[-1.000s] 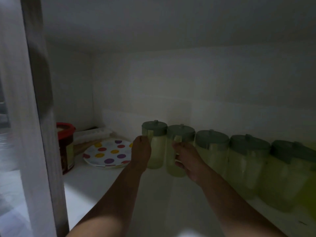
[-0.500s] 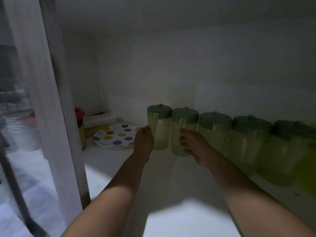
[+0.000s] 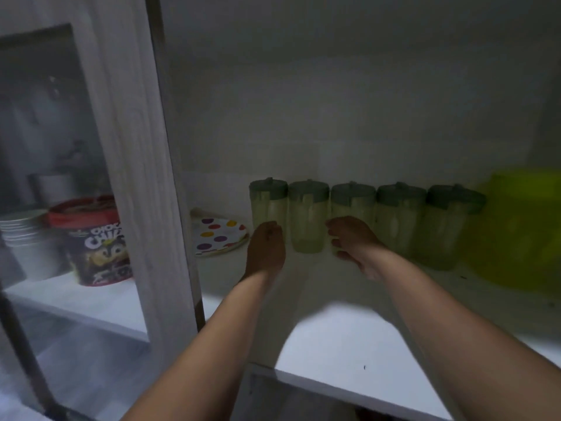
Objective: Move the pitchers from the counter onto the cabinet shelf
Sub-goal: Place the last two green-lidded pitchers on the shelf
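Note:
Several pale green pitchers with grey-green lids stand in a row at the back of the white cabinet shelf (image 3: pixel 349 338). My left hand (image 3: pixel 266 249) is in front of the leftmost pitcher (image 3: pixel 268 202) and covers its lower part; its fingers are hidden, so a grip cannot be seen. My right hand (image 3: pixel 353 243) hovers low in front of the third pitcher (image 3: pixel 352 199), fingers loosely curled and apart, holding nothing. The second pitcher (image 3: pixel 308 220) stands free between both hands.
A polka-dot plate (image 3: pixel 217 235) lies left of the pitchers. A yellow-green container (image 3: pixel 522 232) sits at the row's right end. The cabinet door frame (image 3: pixel 142 177) stands at left, its glass showing a cereal tub (image 3: pixel 97 241) and metal tins (image 3: pixel 27 238).
The view has pulled back and shifted right. My right hand has come off the second pitcher's handle and drifted right. My left hand has slid in front of the leftmost pitcher.

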